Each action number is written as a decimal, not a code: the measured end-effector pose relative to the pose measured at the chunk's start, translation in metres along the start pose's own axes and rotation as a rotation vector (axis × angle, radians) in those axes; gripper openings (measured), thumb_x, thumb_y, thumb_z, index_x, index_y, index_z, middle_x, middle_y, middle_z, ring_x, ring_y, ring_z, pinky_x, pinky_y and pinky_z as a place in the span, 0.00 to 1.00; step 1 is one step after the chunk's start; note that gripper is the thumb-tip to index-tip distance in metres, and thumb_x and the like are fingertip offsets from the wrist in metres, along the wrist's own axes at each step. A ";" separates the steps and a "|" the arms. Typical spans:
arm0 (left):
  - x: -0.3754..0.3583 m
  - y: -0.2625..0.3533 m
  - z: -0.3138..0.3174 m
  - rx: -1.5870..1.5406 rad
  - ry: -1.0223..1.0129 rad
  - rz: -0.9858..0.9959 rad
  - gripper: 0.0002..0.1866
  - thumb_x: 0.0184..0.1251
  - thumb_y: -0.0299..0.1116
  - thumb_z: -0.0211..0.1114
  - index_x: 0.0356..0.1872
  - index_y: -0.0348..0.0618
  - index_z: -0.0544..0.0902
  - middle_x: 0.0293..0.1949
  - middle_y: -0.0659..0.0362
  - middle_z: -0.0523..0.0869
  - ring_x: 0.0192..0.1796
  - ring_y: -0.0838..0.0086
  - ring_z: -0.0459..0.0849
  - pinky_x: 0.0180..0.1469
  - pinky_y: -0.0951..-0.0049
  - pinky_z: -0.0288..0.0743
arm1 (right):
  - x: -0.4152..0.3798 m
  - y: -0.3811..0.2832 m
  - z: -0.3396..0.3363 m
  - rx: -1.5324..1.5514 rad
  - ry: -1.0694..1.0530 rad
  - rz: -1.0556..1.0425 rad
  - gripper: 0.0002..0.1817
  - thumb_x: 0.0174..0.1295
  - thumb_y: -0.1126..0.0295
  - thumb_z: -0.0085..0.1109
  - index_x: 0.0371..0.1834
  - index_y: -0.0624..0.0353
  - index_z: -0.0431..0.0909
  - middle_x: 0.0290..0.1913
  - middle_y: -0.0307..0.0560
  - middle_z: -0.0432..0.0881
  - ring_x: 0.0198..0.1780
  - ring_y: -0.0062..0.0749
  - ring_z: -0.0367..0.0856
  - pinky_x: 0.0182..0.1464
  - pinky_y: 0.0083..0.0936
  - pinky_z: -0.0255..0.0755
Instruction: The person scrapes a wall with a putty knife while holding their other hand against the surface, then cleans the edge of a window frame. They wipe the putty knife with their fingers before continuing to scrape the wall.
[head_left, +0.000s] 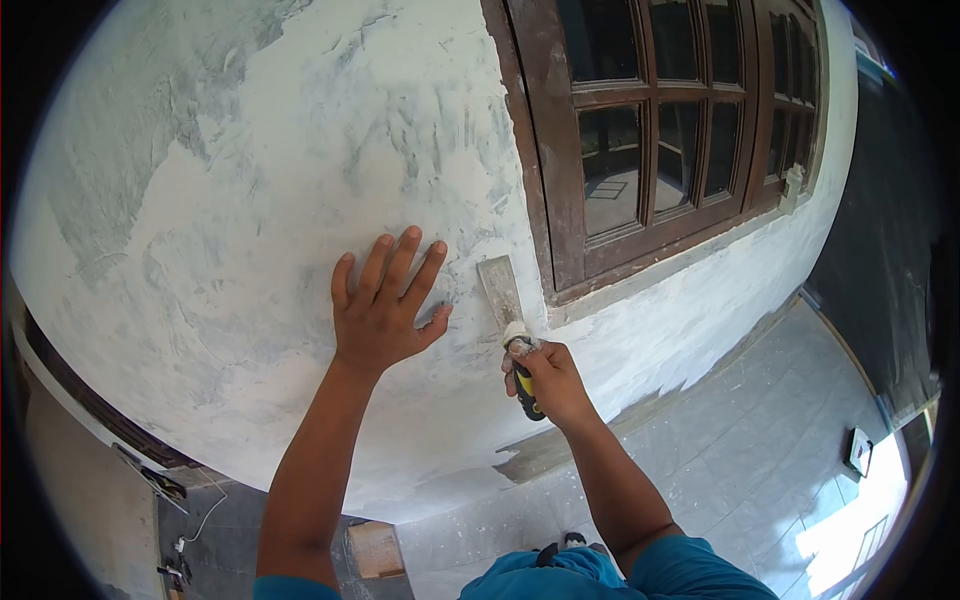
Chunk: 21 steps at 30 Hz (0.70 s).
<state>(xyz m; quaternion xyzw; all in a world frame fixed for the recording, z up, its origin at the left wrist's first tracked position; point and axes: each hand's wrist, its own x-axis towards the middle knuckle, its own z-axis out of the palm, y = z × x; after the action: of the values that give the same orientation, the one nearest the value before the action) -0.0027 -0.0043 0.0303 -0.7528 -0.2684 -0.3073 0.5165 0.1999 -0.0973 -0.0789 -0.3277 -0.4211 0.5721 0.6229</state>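
While bracing the left hand against the wall, holds the knife by its handle in the right hand. On the left, spreads 4 fingers and the thumb well apart over the wall, with nothing visible in their grasp. On the right, clamps the fingers around the handle, with the thumb laid near the base of the blade.

Turns, by the look of it, on the place of the blade: between the left thumb and the frame, near both, touching neither. From the right fingers, points up the wall and slightly left, with the long axis running roughly alongside the near upright of the frame rather than across it. Lies nearest to the right hand, and just to the right of the left thumb.

From this angle, cannot tell contact from a slight gap at the blade's edge. Shows nothing of the left palm and little of the right fingers curled behind the handle. Loses the top of the frame to the upper edge of the view. On the floor at right, offers only a dark-and-white object, and at lower left some gear, too small to name.
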 end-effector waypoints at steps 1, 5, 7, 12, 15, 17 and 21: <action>0.000 0.000 0.002 0.000 0.005 0.004 0.40 0.51 0.57 0.68 0.70 0.65 0.73 0.75 0.62 0.65 0.79 0.65 0.56 0.78 0.42 0.40 | -0.002 0.008 -0.003 0.001 -0.011 0.004 0.11 0.70 0.68 0.49 0.35 0.63 0.78 0.29 0.41 0.80 0.25 0.24 0.79 0.30 0.20 0.70; 0.000 0.001 0.005 -0.023 -0.010 -0.012 0.42 0.50 0.57 0.69 0.70 0.66 0.71 0.76 0.62 0.63 0.79 0.63 0.56 0.78 0.38 0.39 | -0.003 0.023 -0.002 -0.036 -0.006 0.028 0.11 0.69 0.68 0.49 0.35 0.64 0.77 0.30 0.42 0.81 0.25 0.24 0.79 0.29 0.22 0.72; -0.001 0.001 0.005 -0.032 -0.018 -0.010 0.42 0.50 0.57 0.69 0.71 0.66 0.71 0.76 0.62 0.63 0.79 0.63 0.56 0.78 0.38 0.39 | -0.003 0.024 0.001 -0.010 0.007 0.023 0.11 0.69 0.68 0.49 0.34 0.64 0.77 0.29 0.42 0.81 0.25 0.24 0.79 0.29 0.22 0.71; 0.000 0.000 0.005 -0.052 -0.029 -0.009 0.42 0.50 0.57 0.70 0.71 0.66 0.70 0.76 0.62 0.63 0.79 0.63 0.56 0.78 0.38 0.38 | 0.007 0.022 -0.007 -0.101 -0.024 -0.011 0.12 0.69 0.67 0.50 0.33 0.64 0.77 0.29 0.43 0.80 0.23 0.25 0.78 0.29 0.22 0.71; -0.001 0.000 0.006 -0.045 -0.028 -0.011 0.43 0.50 0.58 0.70 0.72 0.66 0.69 0.76 0.62 0.63 0.79 0.63 0.56 0.78 0.38 0.38 | 0.012 0.005 0.003 -0.041 -0.037 -0.029 0.13 0.69 0.67 0.51 0.32 0.65 0.78 0.28 0.42 0.80 0.24 0.25 0.78 0.30 0.21 0.71; -0.001 -0.001 0.007 -0.041 -0.020 -0.004 0.43 0.50 0.58 0.70 0.72 0.66 0.69 0.76 0.62 0.62 0.79 0.63 0.56 0.78 0.38 0.38 | 0.014 -0.001 0.006 -0.020 -0.042 -0.041 0.12 0.70 0.68 0.51 0.33 0.65 0.78 0.28 0.42 0.80 0.24 0.25 0.78 0.30 0.21 0.71; -0.002 0.000 0.006 -0.046 -0.031 -0.014 0.43 0.50 0.58 0.70 0.72 0.67 0.69 0.76 0.62 0.62 0.79 0.63 0.56 0.78 0.38 0.38 | 0.006 0.020 0.003 -0.013 -0.003 -0.045 0.12 0.69 0.68 0.51 0.33 0.64 0.78 0.28 0.42 0.81 0.24 0.25 0.78 0.30 0.21 0.71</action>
<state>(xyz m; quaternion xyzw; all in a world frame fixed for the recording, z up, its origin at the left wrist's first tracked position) -0.0031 0.0016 0.0269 -0.7672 -0.2745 -0.3052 0.4929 0.1880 -0.0892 -0.0947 -0.3215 -0.4328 0.5558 0.6328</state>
